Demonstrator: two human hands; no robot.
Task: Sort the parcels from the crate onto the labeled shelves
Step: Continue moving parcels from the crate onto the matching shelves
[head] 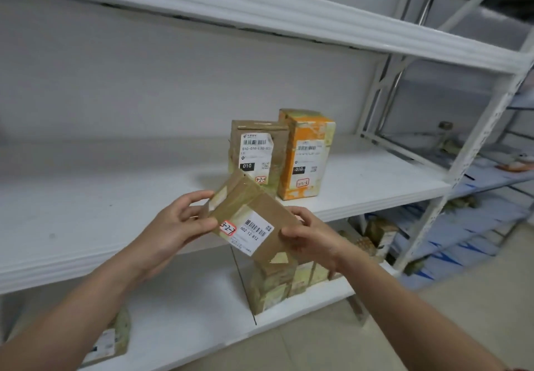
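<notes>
White shelving filled your view against a pale grey wall, and the middle shelf [115,197] ran bare along its left stretch. Low at the left, one parcel [112,339] sat on the bottom shelf. Your left hand [173,226] pinched the far, upper end of the brown parcel [271,205], thumb on its labelled face beside the handwritten tag [227,227] reading 3-2-7, fingers curled round the far side. That parcel was in the air in front of the middle shelf's edge, touching no shelf. Its long axis ran from upper left, away from you, down to lower right, towards you. Your right hand [312,237] gripped the near, lower end, thumb on top, fingers wrapped behind. Just beyond the parcel's far end stood a taped brown box [257,151] tagged 3-2-5, with an orange box [306,153] just beside it on the right; its tag was too small to read. The matching prefixes suggest 3-2-7 belonged on this shelf — and the left hand was nearer the bare board left of the brown box. Standing it upright like its neighbours would probably mean swinging the lower end down first.
</notes>
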